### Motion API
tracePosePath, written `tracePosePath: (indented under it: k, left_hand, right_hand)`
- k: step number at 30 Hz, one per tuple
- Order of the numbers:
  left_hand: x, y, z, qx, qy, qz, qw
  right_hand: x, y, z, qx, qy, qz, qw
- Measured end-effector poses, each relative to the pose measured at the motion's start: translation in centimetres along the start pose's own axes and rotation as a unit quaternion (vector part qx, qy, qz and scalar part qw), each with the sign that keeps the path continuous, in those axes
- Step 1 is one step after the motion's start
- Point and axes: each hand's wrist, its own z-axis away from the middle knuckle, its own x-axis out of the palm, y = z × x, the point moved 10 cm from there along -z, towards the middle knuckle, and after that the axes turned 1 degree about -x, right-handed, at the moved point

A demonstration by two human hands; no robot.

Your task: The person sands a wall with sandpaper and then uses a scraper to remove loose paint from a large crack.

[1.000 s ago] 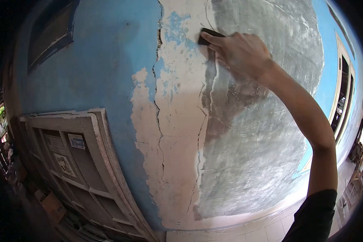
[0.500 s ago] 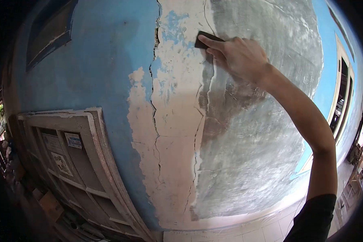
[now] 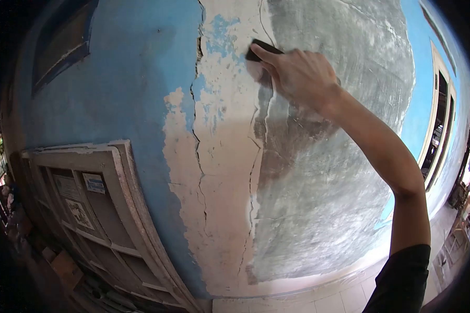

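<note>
My right hand (image 3: 304,75) is closed on a dark, flat, block-like tool (image 3: 262,50), its index finger stretched along the face. The tool lies against the wall near the upper middle, where bare pinkish plaster (image 3: 222,151) meets a grey coated area (image 3: 329,208). Jagged cracks (image 3: 198,151) run down the plaster left of the hand. Beneath the hand a darker brown patch (image 3: 284,151) marks the grey surface. My left hand is out of the frame.
Blue painted wall (image 3: 120,78) spans the left side. A worn wooden panelled frame (image 3: 120,208) leans at the lower left, near a cardboard box (image 3: 66,268). A window (image 3: 438,120) is at the right; pale floor tiles (image 3: 334,302) lie below.
My right hand and the tool have shifted slightly left along the wall. The arm has followed, and the view has shifted a little.
</note>
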Motion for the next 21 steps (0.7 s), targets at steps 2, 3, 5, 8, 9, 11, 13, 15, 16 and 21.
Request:
tracePosePath:
  k: [2, 3, 5, 8, 9, 11, 13, 15, 16, 21]
  left_hand:
    - [-0.2, 0.0, 0.0, -0.001, 0.003, 0.000, 1.000]
    - [-0.5, -0.1, 0.0, -0.001, 0.005, 0.001, 1.000]
    - [-0.4, -0.1, -0.1, 0.000, 0.004, 0.002, 1.000]
    - [-0.2, -0.3, -0.1, -0.003, -0.001, -0.002, 1.000]
    - [-0.2, -0.2, -0.1, -0.002, 0.000, -0.003, 1.000]
    - [-0.5, -0.3, -0.1, -0.004, 0.002, -0.002, 1.000]
    - [-0.5, -0.4, -0.1, -0.002, 0.001, 0.003, 1.000]
    - [-0.2, -0.6, 0.0, -0.004, -0.003, 0.000, 1.000]
    - [-0.2, -0.7, 0.1, -0.005, -0.003, -0.001, 1.000]
    - [-0.1, -0.7, 0.1, -0.005, -0.004, 0.001, 1.000]
  right_hand:
    - [0.4, 0.0, -0.5, 0.026, -0.041, -0.003, 0.999]
    - [0.4, 0.0, -0.1, 0.026, -0.045, -0.010, 0.999]
    - [0.1, 0.2, 0.6, 0.019, -0.051, -0.018, 0.998]
    - [-0.4, -0.3, -0.4, -0.005, 0.017, 0.002, 1.000]
    - [-0.3, -0.1, -0.3, -0.008, 0.015, 0.002, 1.000]
    - [-0.3, -0.1, -0.4, -0.012, 0.017, -0.003, 1.000]
    - [-0.1, -0.1, 0.0, 0.005, -0.007, -0.012, 1.000]
    - [-0.1, -0.2, -0.2, 0.002, -0.009, -0.006, 1.000]
    - [-0.1, -0.4, -0.6, -0.005, 0.000, 0.002, 1.000]
    - [-0.1, -0.5, -0.3, -0.016, 0.013, -0.010, 1.000]
